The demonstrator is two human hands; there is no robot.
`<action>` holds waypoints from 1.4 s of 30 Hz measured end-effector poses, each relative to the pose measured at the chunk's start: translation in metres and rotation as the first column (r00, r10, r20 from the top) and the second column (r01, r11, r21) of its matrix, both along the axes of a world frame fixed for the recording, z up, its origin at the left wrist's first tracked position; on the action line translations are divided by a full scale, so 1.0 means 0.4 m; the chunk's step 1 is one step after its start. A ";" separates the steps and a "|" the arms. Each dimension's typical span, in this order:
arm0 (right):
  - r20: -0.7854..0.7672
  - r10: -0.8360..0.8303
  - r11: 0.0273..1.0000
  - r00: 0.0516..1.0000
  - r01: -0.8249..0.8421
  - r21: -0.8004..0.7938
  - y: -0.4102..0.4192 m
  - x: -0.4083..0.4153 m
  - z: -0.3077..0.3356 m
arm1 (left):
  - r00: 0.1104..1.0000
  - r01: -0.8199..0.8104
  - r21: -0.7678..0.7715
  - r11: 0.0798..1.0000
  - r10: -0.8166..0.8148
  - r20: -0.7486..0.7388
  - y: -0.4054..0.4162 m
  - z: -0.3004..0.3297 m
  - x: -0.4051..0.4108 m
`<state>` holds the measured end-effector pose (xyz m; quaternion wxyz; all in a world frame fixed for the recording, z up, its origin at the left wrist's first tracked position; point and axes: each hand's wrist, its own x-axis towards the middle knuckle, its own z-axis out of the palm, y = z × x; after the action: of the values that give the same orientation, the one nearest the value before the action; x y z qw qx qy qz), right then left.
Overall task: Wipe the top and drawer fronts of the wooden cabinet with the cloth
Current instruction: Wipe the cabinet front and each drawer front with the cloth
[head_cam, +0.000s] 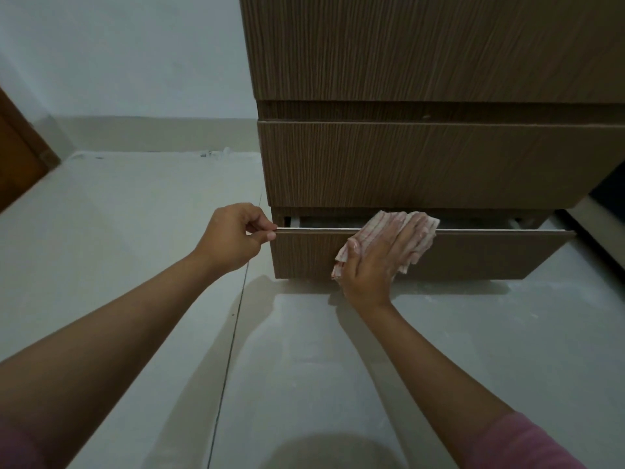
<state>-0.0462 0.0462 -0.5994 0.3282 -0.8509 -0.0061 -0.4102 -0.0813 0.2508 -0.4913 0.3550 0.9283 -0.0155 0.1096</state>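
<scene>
Three drawer fronts on the cabinet (422, 55), one cloth (389, 238). Left hand (233, 235) pinches the bottom drawer (473, 255) edge; right hand (378, 258) presses flat, fingers spread, on the cloth

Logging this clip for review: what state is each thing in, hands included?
Bottom drawer: pulled partly open.
Middle drawer: closed.
Top drawer: closed.
Cloth: crumpled, pressed flat on the bottom drawer's front, over its top edge.
Left hand: pinching the bottom drawer's top left corner.
Right hand: open, flat on the cloth.
</scene>
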 end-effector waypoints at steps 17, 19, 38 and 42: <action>0.089 -0.023 0.998 0.996 0.027 -0.050 0.004 0.062 -0.006 | 0.974 -0.141 -0.101 0.985 0.156 0.162 -0.024 -0.049 0.037; 0.093 -0.036 0.997 0.995 0.042 -0.062 0.005 0.064 -0.008 | 0.969 -0.150 -0.103 0.983 0.166 0.180 -0.026 -0.055 0.041; -0.186 -0.016 0.976 0.982 0.056 0.209 0.022 0.041 -0.008 | 0.953 -0.171 -0.142 0.975 0.200 0.227 -0.029 -0.073 0.055; -0.149 0.056 0.941 0.987 -0.002 0.338 0.028 0.030 0.005 | 0.952 -0.170 -0.141 0.975 0.200 0.232 -0.031 -0.073 0.052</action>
<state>-0.0341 0.0572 -0.5972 0.4745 -0.8116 0.0773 -0.3320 -0.0606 0.2385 -0.5204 0.3933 0.8821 0.0345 0.2569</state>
